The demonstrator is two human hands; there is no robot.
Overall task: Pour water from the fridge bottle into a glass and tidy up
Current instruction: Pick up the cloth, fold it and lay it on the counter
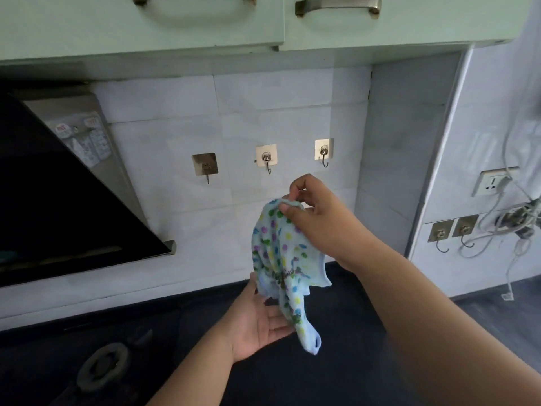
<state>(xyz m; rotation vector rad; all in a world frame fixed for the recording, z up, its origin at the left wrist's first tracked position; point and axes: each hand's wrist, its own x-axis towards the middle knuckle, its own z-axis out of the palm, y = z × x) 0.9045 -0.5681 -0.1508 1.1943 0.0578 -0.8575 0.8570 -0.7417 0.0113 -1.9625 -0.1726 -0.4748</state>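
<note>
A light blue cloth (282,253) with coloured dots hangs in front of the tiled wall, above the dark counter. My right hand (314,212) pinches its top edge between thumb and fingers, just below the wall hooks. My left hand (259,320) is under the cloth with the palm up and fingers relaxed, touching its lower folds. The cloth's tail dangles past my left palm. No bottle or glass is in view.
Three adhesive hooks (267,159) sit on the tiled wall above the cloth. A black range hood (67,206) juts out at left over a gas burner (102,364). Green cabinets (175,22) hang overhead. Sockets, cables (515,224) and two more hooks are at right.
</note>
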